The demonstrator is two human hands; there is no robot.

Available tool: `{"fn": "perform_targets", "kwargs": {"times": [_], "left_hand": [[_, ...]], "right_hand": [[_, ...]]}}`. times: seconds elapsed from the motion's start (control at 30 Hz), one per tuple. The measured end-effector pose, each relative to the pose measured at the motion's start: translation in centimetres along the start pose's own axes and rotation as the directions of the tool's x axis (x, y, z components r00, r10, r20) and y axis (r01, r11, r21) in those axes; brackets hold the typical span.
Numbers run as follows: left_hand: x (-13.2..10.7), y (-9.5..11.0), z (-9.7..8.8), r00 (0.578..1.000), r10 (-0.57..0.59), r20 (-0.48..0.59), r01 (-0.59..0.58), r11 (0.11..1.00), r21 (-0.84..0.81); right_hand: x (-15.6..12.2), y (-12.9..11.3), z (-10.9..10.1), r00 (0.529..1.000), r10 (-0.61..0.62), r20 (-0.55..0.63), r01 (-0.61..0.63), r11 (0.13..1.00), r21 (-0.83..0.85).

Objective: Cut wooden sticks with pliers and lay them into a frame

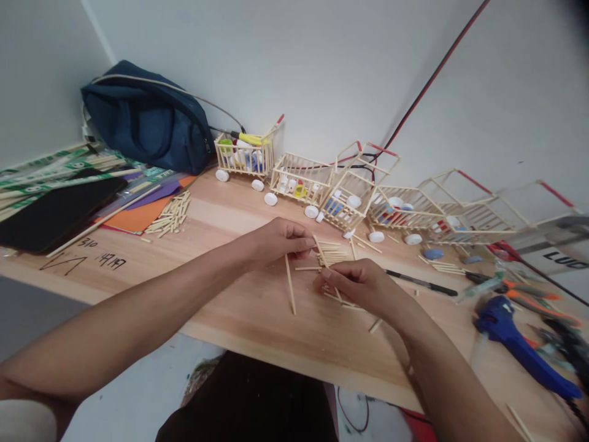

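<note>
My left hand [281, 240] is closed in a pinch at the upper end of a thin wooden stick [319, 249]. Lower down the same stick, the thumb and fingers of my right hand [356, 281] pinch it. The stick slants over a small pile of short wooden sticks [332, 253] on the table. A separate wooden stick [290, 285] slopes down from beneath my left hand toward the table's front edge. Some sticks under my right hand are partly hidden, so how they join cannot be made out.
Miniature stick-built shopping carts [301, 178] line the wall. A black pen [421, 282] and a blue glue gun [519, 344] lie right. Left are a cut-stick heap [171, 215], a black tablet-like slab [55, 212], orange paper [123, 213] and a blue bag [147, 116].
</note>
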State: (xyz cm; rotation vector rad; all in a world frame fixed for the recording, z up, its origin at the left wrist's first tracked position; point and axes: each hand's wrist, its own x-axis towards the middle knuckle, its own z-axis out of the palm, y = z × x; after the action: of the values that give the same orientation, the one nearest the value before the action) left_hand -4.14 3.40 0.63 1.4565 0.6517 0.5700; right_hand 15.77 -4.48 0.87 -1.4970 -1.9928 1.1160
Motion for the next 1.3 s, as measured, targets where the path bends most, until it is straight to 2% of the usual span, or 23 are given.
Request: {"fn": "perform_targets", "kwargs": {"times": [0.17,0.37,0.7,0.93,1.13,1.3], "left_hand": [[0.2,-0.4,-0.1,0.999,-0.035,0.023,0.037,0.996,-0.077],[0.2,-0.4,0.1,0.999,-0.05,-0.019,0.048,0.996,-0.078],[0.2,-0.2,0.2,0.996,-0.066,-0.056,0.06,0.993,-0.102],[0.3,-0.7,0.2,0.996,-0.063,-0.065,0.058,0.994,-0.088],[0.2,-0.7,0.2,0.994,-0.072,-0.081,0.068,0.996,-0.053],[0.2,-0.5,0.3,0.99,-0.079,-0.117,0.074,0.996,-0.04]], "right_hand": [[0.1,-0.3,0.3,1.0,0.024,0.001,-0.024,0.999,0.036],[0.1,-0.6,0.7,0.993,0.119,0.005,-0.119,0.991,0.06],[0.4,-0.8,1.1,0.99,0.143,-0.005,-0.143,0.989,0.028],[0.5,-1.1,1.2,0.981,0.194,0.01,-0.195,0.981,0.027],[0.5,-0.6,1.6,0.986,0.165,-0.01,-0.163,0.982,0.096],[0.5,-0.6,1.6,0.993,0.103,-0.05,-0.1,0.993,0.066]]}}
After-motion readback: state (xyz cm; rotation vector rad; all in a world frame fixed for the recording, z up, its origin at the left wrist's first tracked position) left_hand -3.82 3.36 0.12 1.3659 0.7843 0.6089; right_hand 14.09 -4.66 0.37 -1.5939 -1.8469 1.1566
